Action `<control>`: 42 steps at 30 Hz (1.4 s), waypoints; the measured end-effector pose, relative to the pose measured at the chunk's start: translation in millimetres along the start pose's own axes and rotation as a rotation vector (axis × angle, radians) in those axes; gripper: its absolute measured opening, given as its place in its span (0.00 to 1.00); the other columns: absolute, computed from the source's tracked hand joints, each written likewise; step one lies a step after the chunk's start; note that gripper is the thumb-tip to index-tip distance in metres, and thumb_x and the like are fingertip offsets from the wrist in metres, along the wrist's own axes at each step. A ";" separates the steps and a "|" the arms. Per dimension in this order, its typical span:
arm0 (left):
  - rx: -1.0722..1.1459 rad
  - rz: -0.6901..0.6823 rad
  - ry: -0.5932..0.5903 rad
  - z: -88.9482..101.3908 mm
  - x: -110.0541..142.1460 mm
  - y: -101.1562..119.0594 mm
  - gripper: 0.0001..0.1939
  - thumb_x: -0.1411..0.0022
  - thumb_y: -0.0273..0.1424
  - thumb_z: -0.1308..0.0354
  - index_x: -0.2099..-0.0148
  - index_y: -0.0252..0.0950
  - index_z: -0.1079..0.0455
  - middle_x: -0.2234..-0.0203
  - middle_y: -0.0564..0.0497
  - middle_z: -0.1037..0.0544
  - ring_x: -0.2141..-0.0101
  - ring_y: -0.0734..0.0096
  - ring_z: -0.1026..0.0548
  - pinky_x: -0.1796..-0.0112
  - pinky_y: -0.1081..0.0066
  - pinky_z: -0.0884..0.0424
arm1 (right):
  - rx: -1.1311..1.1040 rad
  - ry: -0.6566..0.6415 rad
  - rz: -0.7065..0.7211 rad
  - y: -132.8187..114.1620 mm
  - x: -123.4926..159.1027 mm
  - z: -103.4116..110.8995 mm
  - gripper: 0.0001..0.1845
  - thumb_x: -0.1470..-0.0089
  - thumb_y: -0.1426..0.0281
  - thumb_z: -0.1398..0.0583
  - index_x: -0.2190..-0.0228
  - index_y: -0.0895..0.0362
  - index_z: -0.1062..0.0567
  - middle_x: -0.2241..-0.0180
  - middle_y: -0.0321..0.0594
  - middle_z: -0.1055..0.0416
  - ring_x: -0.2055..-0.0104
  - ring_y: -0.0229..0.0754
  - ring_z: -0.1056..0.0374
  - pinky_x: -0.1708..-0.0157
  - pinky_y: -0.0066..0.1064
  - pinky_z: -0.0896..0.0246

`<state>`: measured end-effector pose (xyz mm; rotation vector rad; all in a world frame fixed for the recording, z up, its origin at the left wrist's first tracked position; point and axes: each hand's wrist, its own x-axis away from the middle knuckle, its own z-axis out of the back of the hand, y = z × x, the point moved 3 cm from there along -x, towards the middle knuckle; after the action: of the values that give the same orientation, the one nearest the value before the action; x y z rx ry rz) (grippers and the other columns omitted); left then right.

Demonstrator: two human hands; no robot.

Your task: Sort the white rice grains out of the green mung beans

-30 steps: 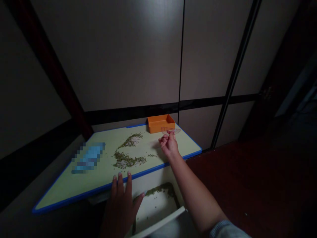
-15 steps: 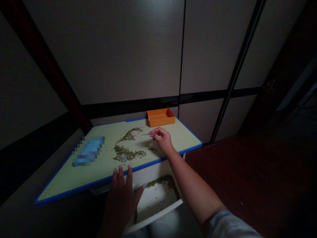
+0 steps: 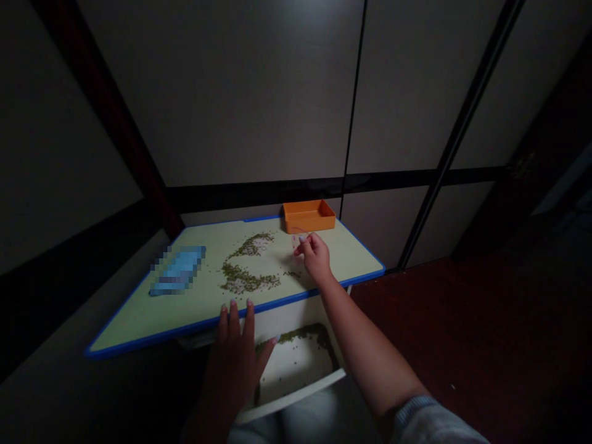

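My right hand (image 3: 315, 256) hovers over a pale tabletop with a blue rim (image 3: 240, 311) and pinches a small clear pinkish scoop. It is just right of scattered green beans mixed with white grains (image 3: 245, 271). An orange tray (image 3: 309, 215) stands at the far edge, just beyond this hand. My left hand (image 3: 237, 354) rests flat with its fingertips on the table's near rim, above an open white drawer (image 3: 296, 370) that holds green beans along its far side.
A blurred blue object (image 3: 178, 270) lies on the left of the tabletop. Pale wall panels with dark strips rise behind the table. Dark red floor spreads to the right. The room is dim.
My right hand carried the scoop from near the orange tray leftward over the beans, then drew back a little to the right. The left hand stayed on the rim.
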<state>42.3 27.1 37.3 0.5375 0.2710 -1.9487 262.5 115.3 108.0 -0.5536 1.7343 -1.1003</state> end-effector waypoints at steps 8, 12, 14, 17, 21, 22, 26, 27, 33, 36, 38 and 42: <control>0.015 0.011 0.008 1.3 -0.7 0.3 0.39 0.47 0.46 0.48 0.39 0.29 0.47 0.39 0.29 0.45 0.37 0.40 0.52 0.47 0.48 0.39 | 0.129 -0.127 -0.170 18.5 0.9 1.7 0.11 0.53 0.59 0.39 0.72 0.54 0.30 0.88 0.26 0.37 0.87 0.34 0.39 0.85 0.22 0.50; 0.016 0.016 0.004 4.5 -0.4 3.2 0.38 0.46 0.46 0.49 0.38 0.29 0.48 0.39 0.30 0.46 0.37 0.41 0.52 0.47 0.49 0.38 | 0.231 -0.184 -0.111 20.8 1.7 2.7 0.08 0.53 0.63 0.38 0.73 0.54 0.27 0.87 0.28 0.35 0.87 0.32 0.40 0.85 0.22 0.53; 0.009 0.025 -0.007 5.4 0.1 4.3 0.38 0.45 0.46 0.49 0.38 0.30 0.49 0.39 0.29 0.46 0.37 0.40 0.52 0.48 0.50 0.38 | 0.260 -0.190 -0.082 20.9 1.9 2.2 0.07 0.53 0.64 0.38 0.73 0.55 0.26 0.86 0.28 0.35 0.86 0.32 0.40 0.84 0.22 0.53; -0.002 0.029 -0.015 5.6 0.8 4.7 0.38 0.45 0.46 0.50 0.37 0.30 0.50 0.39 0.29 0.46 0.37 0.41 0.52 0.48 0.50 0.37 | 0.281 -0.195 -0.066 20.5 2.0 1.1 0.07 0.53 0.64 0.38 0.74 0.55 0.25 0.85 0.29 0.34 0.85 0.31 0.41 0.84 0.22 0.52; -0.011 0.013 -0.009 4.6 0.7 4.1 0.39 0.46 0.47 0.49 0.38 0.30 0.50 0.39 0.29 0.45 0.37 0.40 0.52 0.47 0.50 0.39 | 0.295 -0.230 -0.079 22.6 2.3 0.3 0.08 0.53 0.64 0.38 0.73 0.55 0.24 0.85 0.30 0.35 0.84 0.31 0.42 0.83 0.22 0.53; -0.012 0.012 -0.009 4.3 0.6 3.9 0.39 0.46 0.47 0.49 0.38 0.29 0.49 0.39 0.28 0.45 0.37 0.40 0.52 0.47 0.50 0.39 | 0.301 -0.237 -0.079 23.4 2.5 0.3 0.08 0.53 0.64 0.38 0.73 0.55 0.24 0.85 0.30 0.35 0.84 0.31 0.42 0.83 0.22 0.53; -0.016 0.019 0.000 4.3 0.7 4.2 0.39 0.46 0.47 0.49 0.38 0.30 0.49 0.39 0.30 0.45 0.37 0.41 0.52 0.47 0.50 0.38 | 0.319 -0.255 -0.057 24.4 3.5 -0.2 0.08 0.54 0.64 0.37 0.74 0.55 0.23 0.82 0.32 0.32 0.82 0.32 0.41 0.82 0.22 0.52; -0.016 0.023 0.002 4.6 0.7 4.5 0.38 0.46 0.47 0.49 0.38 0.31 0.49 0.39 0.30 0.45 0.37 0.42 0.52 0.47 0.50 0.38 | 0.322 -0.261 -0.053 23.8 3.8 -0.6 0.07 0.54 0.64 0.37 0.74 0.55 0.23 0.82 0.32 0.31 0.82 0.32 0.41 0.82 0.22 0.52; -0.014 0.041 -0.014 7.2 0.0 6.3 0.38 0.46 0.46 0.50 0.38 0.32 0.49 0.39 0.31 0.45 0.37 0.43 0.51 0.48 0.51 0.37 | 0.345 -0.295 -0.024 19.1 5.1 -3.0 0.07 0.55 0.64 0.36 0.75 0.55 0.22 0.83 0.32 0.32 0.81 0.33 0.42 0.81 0.23 0.52; -0.015 0.043 -0.026 8.1 -0.5 6.6 0.37 0.45 0.46 0.50 0.38 0.31 0.48 0.39 0.30 0.45 0.37 0.42 0.51 0.47 0.51 0.38 | 0.347 -0.311 -0.004 19.6 5.1 -3.8 0.06 0.55 0.65 0.36 0.75 0.55 0.22 0.84 0.32 0.34 0.81 0.33 0.42 0.81 0.23 0.54; -0.015 0.044 -0.032 8.2 -0.6 6.4 0.37 0.45 0.46 0.50 0.38 0.30 0.48 0.39 0.30 0.44 0.38 0.41 0.51 0.47 0.51 0.38 | 0.374 -0.322 0.012 20.5 5.2 -4.4 0.05 0.55 0.66 0.37 0.75 0.55 0.22 0.84 0.32 0.33 0.81 0.33 0.43 0.80 0.23 0.53; -0.015 0.037 -0.027 7.4 -0.3 5.8 0.38 0.46 0.46 0.49 0.38 0.30 0.47 0.39 0.29 0.44 0.38 0.40 0.51 0.46 0.51 0.39 | 0.375 -0.339 0.009 22.0 5.6 -5.5 0.05 0.54 0.66 0.37 0.75 0.55 0.22 0.84 0.32 0.33 0.81 0.33 0.43 0.80 0.24 0.53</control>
<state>45.8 21.8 44.3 0.5029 0.2572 -1.9156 257.7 124.0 86.9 -0.4634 1.2021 -1.2111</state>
